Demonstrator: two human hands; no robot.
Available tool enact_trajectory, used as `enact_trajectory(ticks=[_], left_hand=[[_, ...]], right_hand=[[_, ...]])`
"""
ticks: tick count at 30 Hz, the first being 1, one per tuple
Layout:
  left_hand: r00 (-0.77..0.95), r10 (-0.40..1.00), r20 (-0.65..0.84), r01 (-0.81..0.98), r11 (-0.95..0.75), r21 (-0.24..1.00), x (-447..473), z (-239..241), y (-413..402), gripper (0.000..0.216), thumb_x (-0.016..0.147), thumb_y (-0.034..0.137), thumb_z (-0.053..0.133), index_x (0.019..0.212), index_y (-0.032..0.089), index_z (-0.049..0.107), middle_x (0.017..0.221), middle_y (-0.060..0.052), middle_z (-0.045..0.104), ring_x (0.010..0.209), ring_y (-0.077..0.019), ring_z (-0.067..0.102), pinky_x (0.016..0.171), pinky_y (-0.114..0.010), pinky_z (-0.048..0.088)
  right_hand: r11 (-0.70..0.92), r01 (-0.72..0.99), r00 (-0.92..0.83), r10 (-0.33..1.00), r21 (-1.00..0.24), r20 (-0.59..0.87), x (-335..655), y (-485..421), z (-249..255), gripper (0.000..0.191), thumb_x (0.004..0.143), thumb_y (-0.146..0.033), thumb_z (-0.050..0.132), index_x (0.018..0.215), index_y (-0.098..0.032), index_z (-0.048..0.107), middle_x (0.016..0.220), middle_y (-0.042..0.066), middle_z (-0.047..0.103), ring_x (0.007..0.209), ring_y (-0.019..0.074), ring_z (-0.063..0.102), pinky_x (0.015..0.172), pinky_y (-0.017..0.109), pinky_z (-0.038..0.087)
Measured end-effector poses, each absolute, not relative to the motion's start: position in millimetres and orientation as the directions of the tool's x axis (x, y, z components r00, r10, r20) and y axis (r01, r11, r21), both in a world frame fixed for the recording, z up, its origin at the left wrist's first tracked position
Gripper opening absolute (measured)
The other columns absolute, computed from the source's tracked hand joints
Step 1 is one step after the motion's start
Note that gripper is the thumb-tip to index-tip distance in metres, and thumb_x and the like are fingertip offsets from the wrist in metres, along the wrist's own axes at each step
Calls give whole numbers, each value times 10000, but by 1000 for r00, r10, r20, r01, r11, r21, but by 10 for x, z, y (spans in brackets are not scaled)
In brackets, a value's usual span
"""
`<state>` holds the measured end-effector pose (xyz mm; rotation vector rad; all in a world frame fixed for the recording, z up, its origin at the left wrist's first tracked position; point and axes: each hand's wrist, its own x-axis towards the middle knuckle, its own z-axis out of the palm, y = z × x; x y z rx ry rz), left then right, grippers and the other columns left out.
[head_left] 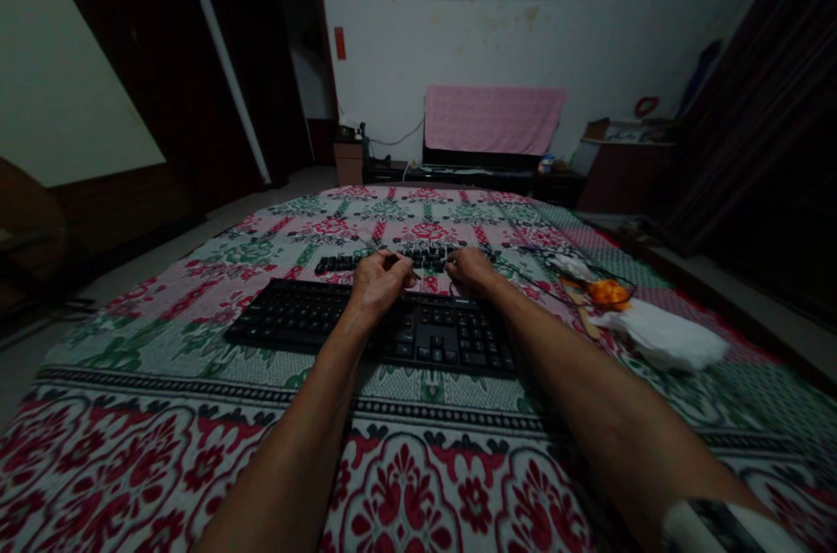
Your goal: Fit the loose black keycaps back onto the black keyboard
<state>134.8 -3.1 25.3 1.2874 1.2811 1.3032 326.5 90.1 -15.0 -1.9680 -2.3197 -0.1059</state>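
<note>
A black keyboard (288, 313) lies flat on the patterned cloth, and both forearms reach over it. Just beyond its back edge, my left hand (377, 278) is closed, thumb and fingers pinched on a small dark piece that I cannot make out clearly. My right hand (472, 268) is to its right, its fingers curled and pressed together beside a line of small black keycaps (336, 263). What the right fingers hold, if anything, is hidden. The keycaps stretch behind both hands, several of them partly covered.
Right of my hands lie a crumpled white cloth or tissue (667, 337), an orange bundle (609, 294), a flat wooden strip (587, 317) and dark thin cables (546, 284). A patterned tablecloth (405, 483) covers the table. A pink towel (493, 119) hangs by the far wall.
</note>
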Motion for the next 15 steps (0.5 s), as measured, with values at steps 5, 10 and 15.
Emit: enact_trajectory(ticks=[5,10,15], left_hand=[[-73,992,99,75,-93,993,1339,241,-17,143,679,278,585,742,152,555,599,-19,655,524,-139,621,460,-198,435],[-82,994,78,56,-73,996,1345,256,-28,119,691,255,575,741,152,542,597,-17,647,519,-136,620,455,-198,439],[-78,994,81,60,-76,995,1323,252,-19,129,692,260,581,739,148,538,594,-23,649,517,-130,617,451,-185,431]], right_hand=[[148,989,-146,984,-13,102,3266,903,-138,279,815,-287,444,935,-173,669,986,111,669,941,201,595,784,252,408],[152,988,-149,983,-15,110,3275,908,-158,272,814,-286,447,928,-162,661,989,131,660,948,224,594,785,274,409],[158,987,-155,979,-13,130,3293,900,-166,270,809,-297,456,922,-160,659,984,124,659,946,218,591,761,256,405]])
